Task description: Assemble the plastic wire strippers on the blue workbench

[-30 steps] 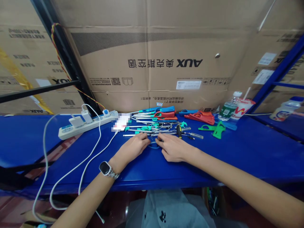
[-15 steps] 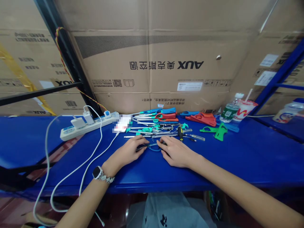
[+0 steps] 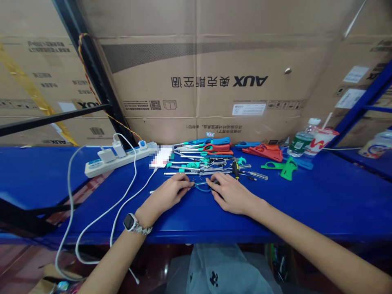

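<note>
A slim blue lighter part (image 3: 202, 185) lies on the blue table between my hands. My left hand (image 3: 174, 190) has its fingertips pinched at the part's left end; a metal tip shows left of that hand. My right hand (image 3: 229, 194) has thumb and fingers closed on its right end, which they partly cover. Just beyond the hands lie several metal lighter tubes (image 3: 180, 173) with teal pieces, and a yellow-and-black screwdriver (image 3: 235, 170). Behind them are blue and red lighters (image 3: 217, 147).
Red casings (image 3: 265, 151) and green casings (image 3: 288, 168) lie right of the tubes. A water bottle (image 3: 301, 141) and a red-and-white cup (image 3: 321, 142) stand at the back right. A power strip (image 3: 122, 160), white cables (image 3: 134, 202) and a white phone-like device (image 3: 162, 156) are on the left.
My left hand has shifted slightly along the part, and a metal tip now shows to its left. The whole view has moved a little to the left.
</note>
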Demonstrator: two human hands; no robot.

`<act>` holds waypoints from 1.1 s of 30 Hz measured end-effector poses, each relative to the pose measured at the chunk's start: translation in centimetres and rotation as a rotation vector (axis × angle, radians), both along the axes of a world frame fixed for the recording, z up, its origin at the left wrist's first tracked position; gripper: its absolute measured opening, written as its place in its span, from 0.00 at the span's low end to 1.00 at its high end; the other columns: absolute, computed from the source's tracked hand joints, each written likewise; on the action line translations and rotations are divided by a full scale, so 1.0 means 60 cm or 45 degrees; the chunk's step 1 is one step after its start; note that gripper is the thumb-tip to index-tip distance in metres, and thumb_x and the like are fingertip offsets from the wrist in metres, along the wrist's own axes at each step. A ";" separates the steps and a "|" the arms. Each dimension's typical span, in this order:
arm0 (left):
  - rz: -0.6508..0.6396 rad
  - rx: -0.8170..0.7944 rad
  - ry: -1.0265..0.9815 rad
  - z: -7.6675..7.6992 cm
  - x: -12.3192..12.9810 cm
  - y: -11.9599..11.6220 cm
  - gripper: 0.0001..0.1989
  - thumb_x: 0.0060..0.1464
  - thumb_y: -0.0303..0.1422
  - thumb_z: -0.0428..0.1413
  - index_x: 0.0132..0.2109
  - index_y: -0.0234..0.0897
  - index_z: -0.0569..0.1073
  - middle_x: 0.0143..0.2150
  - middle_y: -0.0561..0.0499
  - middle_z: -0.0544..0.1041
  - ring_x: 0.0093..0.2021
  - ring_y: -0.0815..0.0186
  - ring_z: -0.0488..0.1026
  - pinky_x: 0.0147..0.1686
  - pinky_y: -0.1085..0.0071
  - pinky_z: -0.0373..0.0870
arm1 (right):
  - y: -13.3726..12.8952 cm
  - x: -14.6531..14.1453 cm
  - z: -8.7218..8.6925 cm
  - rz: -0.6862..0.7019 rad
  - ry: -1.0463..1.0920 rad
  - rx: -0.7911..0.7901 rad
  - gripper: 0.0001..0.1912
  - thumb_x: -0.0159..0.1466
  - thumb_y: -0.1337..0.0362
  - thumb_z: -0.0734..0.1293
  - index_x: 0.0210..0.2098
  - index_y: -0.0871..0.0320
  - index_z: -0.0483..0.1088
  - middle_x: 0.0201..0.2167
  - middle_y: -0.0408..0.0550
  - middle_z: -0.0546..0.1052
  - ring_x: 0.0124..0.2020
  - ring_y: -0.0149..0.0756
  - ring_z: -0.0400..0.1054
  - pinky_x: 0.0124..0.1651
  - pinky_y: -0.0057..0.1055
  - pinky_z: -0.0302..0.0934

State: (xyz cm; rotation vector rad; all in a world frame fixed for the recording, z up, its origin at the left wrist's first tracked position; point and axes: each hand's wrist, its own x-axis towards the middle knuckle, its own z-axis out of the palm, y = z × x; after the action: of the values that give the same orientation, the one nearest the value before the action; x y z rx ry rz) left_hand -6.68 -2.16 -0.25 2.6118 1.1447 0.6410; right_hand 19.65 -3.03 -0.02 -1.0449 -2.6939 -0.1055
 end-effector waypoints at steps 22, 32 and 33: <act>0.013 0.065 0.026 -0.015 -0.010 0.014 0.08 0.68 0.28 0.52 0.46 0.38 0.76 0.45 0.46 0.74 0.47 0.58 0.74 0.50 0.61 0.73 | 0.044 -0.058 0.044 0.132 0.093 -0.087 0.13 0.72 0.65 0.62 0.51 0.58 0.75 0.50 0.54 0.76 0.52 0.44 0.68 0.53 0.42 0.58; 0.107 0.007 -0.003 -0.008 -0.012 0.009 0.05 0.66 0.27 0.54 0.44 0.38 0.75 0.44 0.47 0.74 0.46 0.57 0.73 0.48 0.60 0.72 | 0.071 -0.070 0.015 0.175 0.168 -0.117 0.09 0.71 0.69 0.64 0.41 0.59 0.77 0.40 0.51 0.78 0.43 0.40 0.69 0.48 0.37 0.61; 0.110 0.006 0.002 -0.007 -0.011 0.009 0.05 0.65 0.27 0.54 0.44 0.38 0.74 0.44 0.47 0.74 0.45 0.57 0.73 0.47 0.60 0.72 | 0.071 -0.069 0.012 0.185 0.180 -0.115 0.09 0.70 0.69 0.64 0.41 0.59 0.77 0.40 0.51 0.78 0.43 0.40 0.69 0.48 0.37 0.61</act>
State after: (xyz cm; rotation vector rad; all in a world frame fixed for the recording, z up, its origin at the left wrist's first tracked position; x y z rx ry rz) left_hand -7.35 -1.64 -0.68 2.5790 1.2639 0.6590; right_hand 15.53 1.20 0.70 -0.8425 -2.6559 0.1132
